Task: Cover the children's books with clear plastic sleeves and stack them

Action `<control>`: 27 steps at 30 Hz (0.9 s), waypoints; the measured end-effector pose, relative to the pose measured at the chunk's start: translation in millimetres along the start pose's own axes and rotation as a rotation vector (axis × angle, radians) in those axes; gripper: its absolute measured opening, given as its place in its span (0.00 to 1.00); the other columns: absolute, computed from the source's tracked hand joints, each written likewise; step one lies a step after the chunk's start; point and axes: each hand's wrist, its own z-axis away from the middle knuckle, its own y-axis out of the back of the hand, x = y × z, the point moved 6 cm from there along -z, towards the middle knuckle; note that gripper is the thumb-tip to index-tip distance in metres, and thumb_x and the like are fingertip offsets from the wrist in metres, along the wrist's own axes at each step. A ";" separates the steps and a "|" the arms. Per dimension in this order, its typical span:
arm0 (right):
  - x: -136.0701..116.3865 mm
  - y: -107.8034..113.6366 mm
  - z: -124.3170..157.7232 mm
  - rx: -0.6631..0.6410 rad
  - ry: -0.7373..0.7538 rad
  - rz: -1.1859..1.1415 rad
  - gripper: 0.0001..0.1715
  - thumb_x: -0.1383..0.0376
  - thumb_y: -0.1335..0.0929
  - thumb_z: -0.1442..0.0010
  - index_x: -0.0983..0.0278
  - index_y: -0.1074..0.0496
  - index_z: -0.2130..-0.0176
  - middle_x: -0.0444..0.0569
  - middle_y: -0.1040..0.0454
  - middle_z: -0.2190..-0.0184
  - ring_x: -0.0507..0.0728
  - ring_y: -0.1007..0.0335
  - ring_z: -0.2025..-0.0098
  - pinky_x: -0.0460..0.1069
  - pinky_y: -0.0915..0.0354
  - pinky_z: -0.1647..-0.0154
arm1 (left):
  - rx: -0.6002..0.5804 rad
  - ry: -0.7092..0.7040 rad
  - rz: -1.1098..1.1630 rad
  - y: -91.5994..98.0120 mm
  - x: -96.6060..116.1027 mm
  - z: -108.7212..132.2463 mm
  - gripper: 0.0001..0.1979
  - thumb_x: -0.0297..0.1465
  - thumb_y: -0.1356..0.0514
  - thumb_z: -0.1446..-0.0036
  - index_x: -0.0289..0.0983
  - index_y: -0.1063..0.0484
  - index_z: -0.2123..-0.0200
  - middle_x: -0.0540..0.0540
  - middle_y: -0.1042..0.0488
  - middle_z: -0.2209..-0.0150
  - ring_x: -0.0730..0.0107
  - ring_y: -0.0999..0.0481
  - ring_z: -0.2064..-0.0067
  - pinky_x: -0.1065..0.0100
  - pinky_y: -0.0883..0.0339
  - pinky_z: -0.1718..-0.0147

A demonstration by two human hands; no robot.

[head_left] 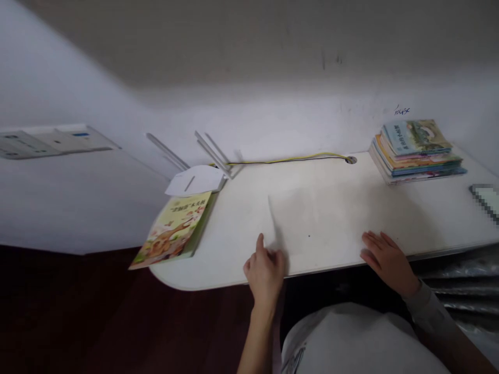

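A thin, pale sheet [300, 221] lies on the white desk [237, 218], its left edge slightly raised and casting a shadow. At that sheet's lower left corner is my left hand [265, 272], index finger stretched out and the other fingers partly bent; no object shows in its grasp. My right hand [390, 262] rests palm down near the front edge, fingers extended and holding nothing. Whether the sheet reaches under its fingertips is hard to make out.
A yellow-green picture book [175, 226] overhangs the desk's left end, beside a white router [197, 180] with raised antennas. Yellow and black cables [280, 160] run along the wall to a cable hole [351, 160]. A book stack [417, 153] stands back right, near a dark-edged device [487, 200].
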 end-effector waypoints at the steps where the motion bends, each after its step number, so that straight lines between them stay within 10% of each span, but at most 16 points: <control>1: 3.3 1.8 5.6 0.002 -0.014 0.006 0.22 0.60 0.40 0.32 0.68 0.34 0.45 0.55 0.26 0.48 0.59 0.31 0.45 0.59 0.40 0.41 | -0.023 -0.029 -0.043 -3.8 6.2 2.7 0.32 0.32 0.46 0.44 0.28 0.46 0.37 0.45 0.27 0.69 0.55 0.27 0.57 0.49 0.42 0.46; 6: 20.0 13.5 26.5 0.013 -0.085 0.030 0.17 0.61 0.41 0.32 0.65 0.31 0.49 0.53 0.23 0.52 0.58 0.27 0.49 0.58 0.39 0.43 | -0.029 -0.220 -0.049 -14.9 24.2 13.2 0.33 0.32 0.45 0.43 0.29 0.49 0.36 0.36 0.27 0.58 0.51 0.28 0.52 0.47 0.37 0.50; 10: 21.8 21.5 21.4 0.061 -0.084 0.053 0.16 0.61 0.40 0.32 0.65 0.30 0.52 0.53 0.22 0.55 0.58 0.26 0.52 0.59 0.40 0.43 | 0.112 -0.419 0.064 -7.3 25.2 15.7 0.37 0.35 0.41 0.43 0.37 0.53 0.34 0.29 0.46 0.37 0.44 0.42 0.37 0.45 0.39 0.46; 14: 1.1 19.0 -6.0 0.115 0.022 0.014 0.18 0.61 0.40 0.33 0.66 0.30 0.50 0.56 0.26 0.48 0.60 0.31 0.45 0.59 0.41 0.41 | 0.158 -0.460 0.025 11.6 12.2 -15.5 0.35 0.37 0.43 0.41 0.39 0.52 0.34 0.30 0.53 0.33 0.42 0.53 0.32 0.42 0.46 0.41; 21: -46.9 -7.7 -42.0 0.049 0.258 -0.088 0.21 0.58 0.39 0.33 0.66 0.32 0.46 0.57 0.33 0.41 0.63 0.39 0.39 0.62 0.45 0.39 | 0.031 0.094 -0.435 68.9 -93.0 -138.0 0.34 0.41 0.47 0.39 0.33 0.51 0.34 0.27 0.58 0.32 0.34 0.60 0.32 0.35 0.54 0.42; 27: -39.6 -29.5 -39.6 0.046 0.243 -0.088 0.24 0.55 0.41 0.33 0.66 0.32 0.46 0.59 0.31 0.43 0.64 0.38 0.40 0.62 0.42 0.41 | -0.208 0.338 -0.456 82.6 -166.9 -173.7 0.36 0.54 0.52 0.43 0.43 0.46 0.36 0.32 0.52 0.32 0.26 0.56 0.34 0.22 0.60 0.50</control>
